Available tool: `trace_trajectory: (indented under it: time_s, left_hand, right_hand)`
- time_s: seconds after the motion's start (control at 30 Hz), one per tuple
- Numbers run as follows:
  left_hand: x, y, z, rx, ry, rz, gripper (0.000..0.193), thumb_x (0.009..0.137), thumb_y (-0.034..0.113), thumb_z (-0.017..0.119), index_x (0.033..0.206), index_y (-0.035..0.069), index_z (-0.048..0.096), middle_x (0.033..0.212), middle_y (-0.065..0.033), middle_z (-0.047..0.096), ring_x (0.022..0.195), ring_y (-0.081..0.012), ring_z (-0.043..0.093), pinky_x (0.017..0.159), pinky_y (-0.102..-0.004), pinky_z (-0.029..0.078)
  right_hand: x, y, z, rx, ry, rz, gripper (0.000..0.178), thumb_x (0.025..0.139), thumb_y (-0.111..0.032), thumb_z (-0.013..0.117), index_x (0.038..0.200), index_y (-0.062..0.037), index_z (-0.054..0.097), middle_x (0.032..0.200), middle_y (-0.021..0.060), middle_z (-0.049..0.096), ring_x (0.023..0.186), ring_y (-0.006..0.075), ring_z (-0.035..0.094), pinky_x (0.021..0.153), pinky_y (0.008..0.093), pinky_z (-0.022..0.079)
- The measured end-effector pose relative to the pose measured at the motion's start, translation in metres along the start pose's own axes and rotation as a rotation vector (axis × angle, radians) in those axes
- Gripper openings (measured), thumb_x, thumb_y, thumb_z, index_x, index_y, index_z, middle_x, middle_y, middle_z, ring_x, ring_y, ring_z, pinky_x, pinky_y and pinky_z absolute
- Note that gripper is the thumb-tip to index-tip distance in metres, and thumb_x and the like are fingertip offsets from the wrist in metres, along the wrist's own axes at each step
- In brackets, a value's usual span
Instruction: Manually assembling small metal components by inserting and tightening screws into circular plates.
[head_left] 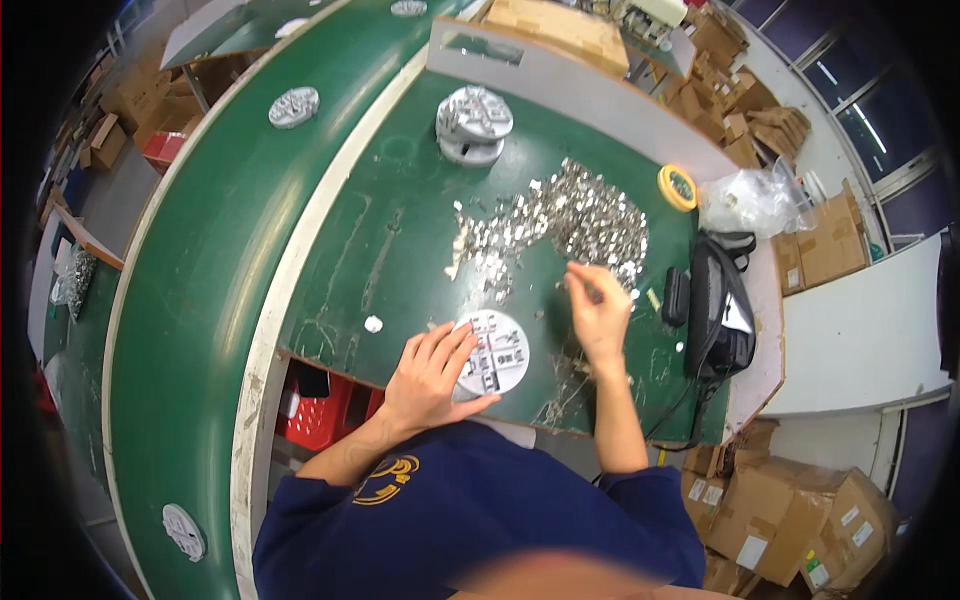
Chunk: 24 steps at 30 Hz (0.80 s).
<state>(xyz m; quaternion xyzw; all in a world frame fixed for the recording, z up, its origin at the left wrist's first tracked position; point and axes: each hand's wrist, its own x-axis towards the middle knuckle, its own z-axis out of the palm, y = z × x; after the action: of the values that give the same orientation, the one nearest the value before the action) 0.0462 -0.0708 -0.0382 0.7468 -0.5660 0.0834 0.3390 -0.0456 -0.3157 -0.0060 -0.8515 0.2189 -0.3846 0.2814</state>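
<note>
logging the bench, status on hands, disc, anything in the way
Left hand spread on left of white disc. Right hand at near edge of metal pile, grip unclear. Black bag right, not blocking.

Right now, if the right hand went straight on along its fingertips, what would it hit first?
The right hand would likely meet the pile of small metal pieces first; its height is hard to judge, so it might pass over.

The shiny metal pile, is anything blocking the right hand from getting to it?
Nothing visible blocks it. The right hand has its fingertips at the near edge of the shiny metal pile. The left hand is off to the side, on the round white disc.
</note>
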Motion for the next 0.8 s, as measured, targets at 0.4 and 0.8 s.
trace_trajectory:
  time_s: [0.4, 0.8]
  left_hand:
    - [0.013, 0.01, -0.005, -0.247, -0.067, -0.098, 0.069, 0.072, 0.038, 0.083, 0.126, 0.002, 0.058, 0.13, -0.0132, 0.054, 0.115, -0.0355, 0.051, 0.096, -0.0444, 0.043]
    - [0.017, 0.015, 0.011, -0.449, -0.043, -0.223, 0.023, 0.077, 0.005, 0.078, 0.098, 0.01, 0.071, 0.12, -0.0043, 0.06, 0.098, -0.0256, 0.05, 0.079, -0.0341, 0.048]
  right_hand:
    - [-0.037, -0.056, -0.037, 0.25, -0.445, 0.139, 0.02, 0.076, 0.009, 0.076, 0.094, 0.0, 0.075, 0.091, 0.0083, 0.073, 0.056, 0.0, 0.045, 0.047, 0.0178, 0.032]
    - [-0.079, -0.053, -0.018, 0.174, -0.353, 0.001, 0.021, 0.073, 0.008, 0.079, 0.091, -0.0019, 0.074, 0.09, 0.0083, 0.073, 0.051, 0.0006, 0.044, 0.043, 0.0182, 0.031]
